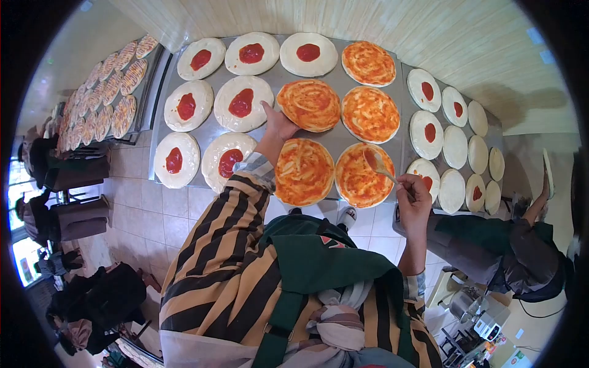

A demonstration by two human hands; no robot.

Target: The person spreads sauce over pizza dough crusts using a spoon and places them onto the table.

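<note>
My left hand [279, 122] rests on the metal table [211, 132], its fingers touching the edge of a sauced pizza base [308, 104]. My right hand [414, 197] holds a spoon [376, 164] whose bowl sits on another sauced base [362, 176] at the table's near edge. Several round dough bases cover the table. Those to the left, such as one [241, 103], carry a red blob of sauce in the middle. Those in the middle and right columns are spread with sauce.
A second tray [498, 142] on the right holds several smaller bases, some with sauce dots. Another person in a dark top [509, 257] stands at my right. A far table [107, 92] at the left holds topped bases. Bags [80, 214] sit on the tiled floor.
</note>
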